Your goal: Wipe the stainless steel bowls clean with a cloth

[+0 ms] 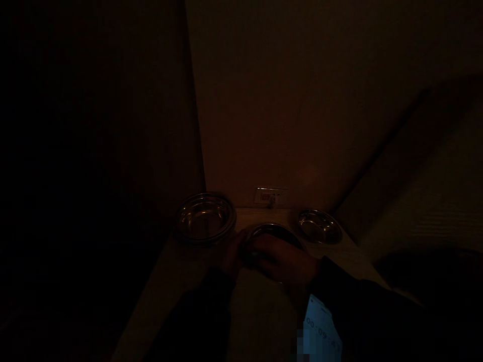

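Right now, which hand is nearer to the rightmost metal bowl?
Right. The right hand is in front and to the left of that metal bowl; the left hand is farther left.

Your bare right hand (283,260) hides much of the dark, round metal bowl (282,231), darkness blurs your bare left hand (231,256) at the bowl's nine o'clock, and the view's bottom edge crops the blue-lit screen (320,329) at five o'clock.

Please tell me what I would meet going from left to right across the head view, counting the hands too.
Larger metal bowl, left hand, right hand, smaller metal bowl.
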The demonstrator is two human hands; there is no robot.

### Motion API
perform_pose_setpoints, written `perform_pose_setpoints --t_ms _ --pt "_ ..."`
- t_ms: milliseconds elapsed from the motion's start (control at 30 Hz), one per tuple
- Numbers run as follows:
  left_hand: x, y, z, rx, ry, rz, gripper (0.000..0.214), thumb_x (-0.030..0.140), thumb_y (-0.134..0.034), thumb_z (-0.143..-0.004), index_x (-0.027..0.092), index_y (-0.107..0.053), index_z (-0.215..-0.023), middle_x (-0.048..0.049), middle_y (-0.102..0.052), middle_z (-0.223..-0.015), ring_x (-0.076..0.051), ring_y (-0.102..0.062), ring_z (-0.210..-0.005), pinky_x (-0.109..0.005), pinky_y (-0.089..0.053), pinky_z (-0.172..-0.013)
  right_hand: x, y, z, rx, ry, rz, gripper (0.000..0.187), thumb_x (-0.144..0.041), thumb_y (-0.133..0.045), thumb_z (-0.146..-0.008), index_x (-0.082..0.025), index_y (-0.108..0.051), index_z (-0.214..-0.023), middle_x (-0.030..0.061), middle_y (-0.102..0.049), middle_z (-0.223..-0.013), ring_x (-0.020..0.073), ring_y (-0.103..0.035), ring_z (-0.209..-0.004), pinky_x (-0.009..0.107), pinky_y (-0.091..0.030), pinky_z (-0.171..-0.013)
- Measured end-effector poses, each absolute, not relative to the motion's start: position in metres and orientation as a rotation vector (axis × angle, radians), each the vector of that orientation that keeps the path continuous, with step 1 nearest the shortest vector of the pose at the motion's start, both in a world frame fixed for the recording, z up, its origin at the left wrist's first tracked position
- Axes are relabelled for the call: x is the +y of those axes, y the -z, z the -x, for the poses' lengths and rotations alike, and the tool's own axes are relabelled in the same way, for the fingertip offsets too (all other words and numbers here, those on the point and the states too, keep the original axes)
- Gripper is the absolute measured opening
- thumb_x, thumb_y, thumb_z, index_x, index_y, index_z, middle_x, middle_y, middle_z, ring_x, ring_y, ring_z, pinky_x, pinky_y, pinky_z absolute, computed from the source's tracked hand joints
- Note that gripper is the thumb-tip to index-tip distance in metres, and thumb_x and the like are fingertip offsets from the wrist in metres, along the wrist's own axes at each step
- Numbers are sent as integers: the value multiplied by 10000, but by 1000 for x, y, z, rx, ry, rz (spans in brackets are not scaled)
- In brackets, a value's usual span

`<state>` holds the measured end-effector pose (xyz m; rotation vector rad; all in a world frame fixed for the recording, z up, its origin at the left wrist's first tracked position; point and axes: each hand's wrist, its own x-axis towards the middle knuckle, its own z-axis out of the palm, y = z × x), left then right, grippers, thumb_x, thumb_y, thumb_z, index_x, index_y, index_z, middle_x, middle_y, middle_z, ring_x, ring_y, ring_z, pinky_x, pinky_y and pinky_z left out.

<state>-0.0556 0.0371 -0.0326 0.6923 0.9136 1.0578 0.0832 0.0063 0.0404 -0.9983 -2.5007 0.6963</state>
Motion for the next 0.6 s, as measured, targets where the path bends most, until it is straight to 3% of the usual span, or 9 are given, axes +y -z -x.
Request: perform_pose_setpoints --t_ms 67,167,467,600 --pt "38 36 56 929 -1102 -780 291 386 -672 -644 135 -694 -790 -63 -723 -831 -202 -649 -795 -302 -486 -690 2 -42 -84 -2551 -675 975 302 -79 -510 -781 -173 -619 -1046 65 -630 -1092 167 -539 -1058 307 -382 -967" --pt "39 41 56 974 -1123 -900 285 350 -690 -603 128 -723 -779 -80 -735 -864 -235 -641 -897 -339 -473 -811 -7 -48 -86 -2680 -621 996 296 -94 -525 -781 -169 -614 -1054 80 -610 -1125 188 -526 -1078 331 -381 -967" --pt "42 41 62 1171 -1148 -1099 336 360 -619 -682 126 -729 -897 -104 -720 -1014 -284 -624 -1013 -417 -438 -937 -36 -50 -108 -2961 -354 1160 263 -167 -520 -837 -204 -600 -1085 78 -602 -1139 236 -526 -1051 377 -411 -893" --pt "37 31 60 1194 -1159 -1167 355 350 -580 -738 133 -710 -987 -98 -688 -1111 -279 -591 -1100 -424 -399 -997 -36 -41 -127 -2905 -245 1214 314 -152 -521 -839 -232 -581 -1136 66 -589 -1188 234 -496 -1113 406 -368 -951"
